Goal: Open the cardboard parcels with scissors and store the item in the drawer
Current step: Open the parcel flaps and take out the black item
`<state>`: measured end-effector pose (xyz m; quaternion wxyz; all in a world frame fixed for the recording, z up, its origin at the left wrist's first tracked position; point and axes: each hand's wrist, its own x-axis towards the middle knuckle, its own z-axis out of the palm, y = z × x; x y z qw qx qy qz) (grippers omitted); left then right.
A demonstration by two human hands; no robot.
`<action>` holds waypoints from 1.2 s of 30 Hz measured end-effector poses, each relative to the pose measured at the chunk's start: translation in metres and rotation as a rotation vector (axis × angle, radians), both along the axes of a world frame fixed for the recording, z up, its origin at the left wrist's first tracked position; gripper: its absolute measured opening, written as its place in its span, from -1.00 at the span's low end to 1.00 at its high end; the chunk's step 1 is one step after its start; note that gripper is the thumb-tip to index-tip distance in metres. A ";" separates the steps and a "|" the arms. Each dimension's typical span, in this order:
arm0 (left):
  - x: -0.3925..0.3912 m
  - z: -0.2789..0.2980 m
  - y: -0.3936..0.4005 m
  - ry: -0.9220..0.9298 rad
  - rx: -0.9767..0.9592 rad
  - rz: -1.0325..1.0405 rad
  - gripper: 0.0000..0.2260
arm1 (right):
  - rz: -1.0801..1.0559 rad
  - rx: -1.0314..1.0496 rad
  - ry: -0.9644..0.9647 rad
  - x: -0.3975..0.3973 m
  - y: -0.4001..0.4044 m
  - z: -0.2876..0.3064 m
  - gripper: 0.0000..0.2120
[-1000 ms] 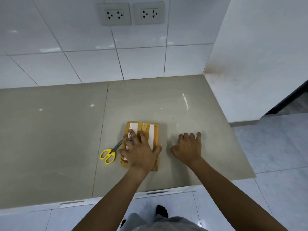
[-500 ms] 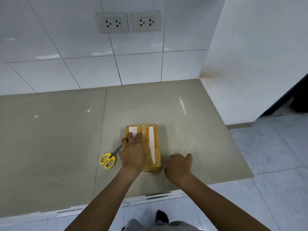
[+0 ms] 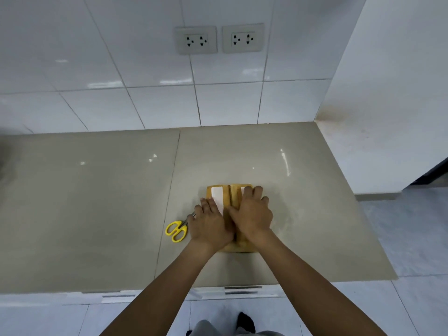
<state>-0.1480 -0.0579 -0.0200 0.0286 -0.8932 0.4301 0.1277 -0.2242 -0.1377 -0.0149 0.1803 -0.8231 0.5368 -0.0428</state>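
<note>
1. My left hand (image 3: 210, 225) lies flat on the near-left part of the cardboard parcel (image 3: 230, 194), fingers spread and clamped on nothing; I judge it is there to pin the parcel down.
2. My right hand (image 3: 252, 218) lies flat on the right half, fingertips reaching the far edge, open-palmed with no grip around anything. Both hands press rather than hold.
3. The parcel sits flat on the table (image 3: 97, 202), right of the seam between the two slabs and toward the near edge. White tape strips run along its top; the flaps look shut, so I judge it unopened.
4. The scissors (image 3: 178, 229), with yellow handles, lie on the table just left of the parcel, blades pointing toward it and partly hidden under my left hand. They are close enough that either hand could likely take them next while the other steadies the parcel.
5. The table is glossy beige stone with light glare. Behind it is a white tiled wall with two power sockets (image 3: 219, 40); a plain white wall closes the right side.
6. Metal drawer handles (image 3: 242, 289) show under the near edge, where I judge the item will go.
</note>
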 end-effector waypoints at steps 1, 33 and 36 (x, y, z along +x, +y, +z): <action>0.002 0.000 0.000 0.028 -0.010 -0.002 -0.19 | 0.014 -0.003 -0.002 -0.001 -0.002 -0.002 -0.43; 0.066 0.017 0.002 0.777 -0.365 0.482 -0.74 | 0.018 0.489 -0.583 -0.033 -0.034 0.018 -0.68; 0.070 0.020 -0.006 0.805 -0.337 0.507 -0.76 | 0.090 0.510 -0.595 -0.040 -0.034 0.020 -0.75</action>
